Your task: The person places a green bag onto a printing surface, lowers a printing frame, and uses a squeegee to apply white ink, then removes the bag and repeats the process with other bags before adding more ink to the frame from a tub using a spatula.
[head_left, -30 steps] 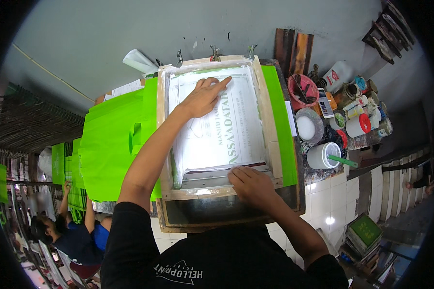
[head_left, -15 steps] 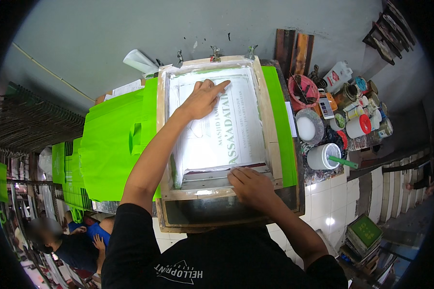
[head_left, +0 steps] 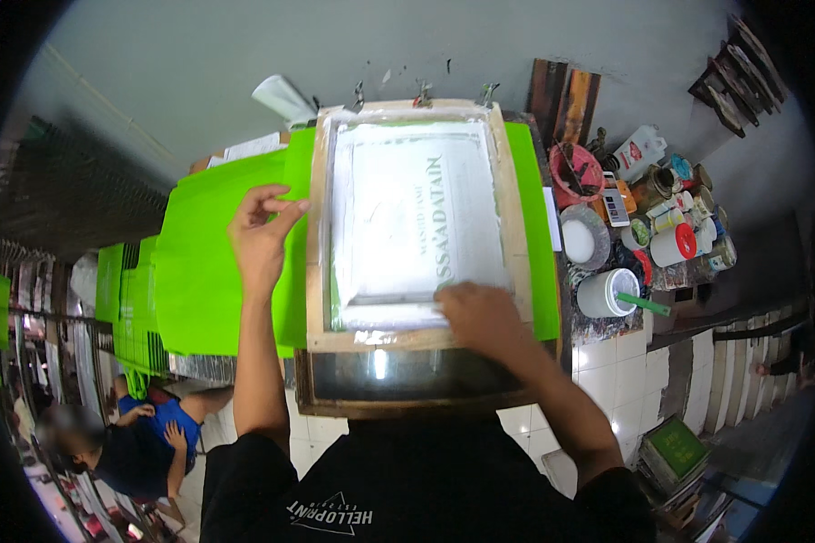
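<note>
My left hand [head_left: 267, 233] is raised just left of the screen printing frame [head_left: 320, 244], above bright green fabric bags [head_left: 213, 271]. Its fingers are bent and the thumb stands apart, with nothing seen in it. At the near right part of the frame, my right hand [head_left: 482, 319] curls over the end of a pale bar that looks like a squeegee [head_left: 389, 312]; the hand hides that end. White mesh [head_left: 380, 181] with green lettering fills the wooden frame, and clips [head_left: 423, 90] stand along its far edge. Green fabric [head_left: 543, 235] shows from under its right side.
Paint tubs and jars crowd the right side, including a white tub [head_left: 602, 294] with a green-handled tool [head_left: 643, 303] and a pink basket [head_left: 575, 172]. A phone [head_left: 616, 206] lies among them. At lower left sits another person [head_left: 145, 452]. A grey wall [head_left: 199, 63] rises behind.
My left hand has left the mesh and moved left, beyond the frame's edge. My right hand stays at the near right of the frame. The view has shifted slightly.
</note>
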Action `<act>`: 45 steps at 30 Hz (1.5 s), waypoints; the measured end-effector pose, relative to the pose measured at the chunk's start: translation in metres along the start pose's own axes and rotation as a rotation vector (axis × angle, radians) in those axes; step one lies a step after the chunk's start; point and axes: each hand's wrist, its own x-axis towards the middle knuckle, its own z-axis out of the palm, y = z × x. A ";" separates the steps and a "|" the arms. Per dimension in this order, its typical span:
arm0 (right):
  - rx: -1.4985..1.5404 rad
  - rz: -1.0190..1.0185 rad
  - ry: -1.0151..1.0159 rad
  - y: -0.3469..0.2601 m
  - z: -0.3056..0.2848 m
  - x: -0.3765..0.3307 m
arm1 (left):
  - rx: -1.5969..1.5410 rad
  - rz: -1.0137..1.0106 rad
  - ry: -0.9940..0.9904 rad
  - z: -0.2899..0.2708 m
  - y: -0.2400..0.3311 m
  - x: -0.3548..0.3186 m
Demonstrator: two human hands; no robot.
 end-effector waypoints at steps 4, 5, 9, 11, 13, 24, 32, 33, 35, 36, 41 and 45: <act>0.088 -0.026 0.068 0.002 -0.020 0.010 | 0.163 -0.171 0.133 -0.056 0.012 -0.064; 0.103 -0.027 0.031 -0.002 -0.025 0.009 | 0.230 -0.214 0.157 -0.069 0.016 -0.082; 0.085 -0.029 -0.034 -0.009 -0.016 0.002 | 0.281 -0.374 0.181 -0.105 -0.007 -0.148; 0.059 -0.051 -0.010 -0.007 -0.010 0.006 | 0.251 -0.428 0.191 -0.113 -0.014 -0.175; 0.049 -0.078 0.017 -0.004 -0.009 0.013 | 0.207 -0.477 0.192 -0.117 -0.017 -0.191; -0.120 -0.096 0.100 0.137 -0.019 0.205 | 0.200 -0.604 0.153 -0.121 -0.012 -0.216; 0.049 0.147 -0.101 0.165 -0.064 0.279 | 0.197 -0.667 0.328 -0.149 -0.016 -0.248; 0.032 0.145 -0.119 0.167 -0.067 0.285 | 0.182 -0.679 0.346 -0.146 -0.015 -0.242; -0.045 0.152 -0.084 0.170 -0.064 0.289 | 0.153 -0.697 0.375 -0.139 -0.012 -0.228; -0.107 0.162 -0.029 0.172 -0.056 0.290 | 0.152 -0.684 0.323 -0.140 -0.011 -0.223; -0.104 0.091 0.525 0.168 -0.058 0.243 | 0.067 -0.489 0.242 -0.110 -0.002 -0.195; 0.231 0.232 0.799 0.144 -0.113 0.122 | 0.060 -0.481 0.108 -0.092 0.012 -0.196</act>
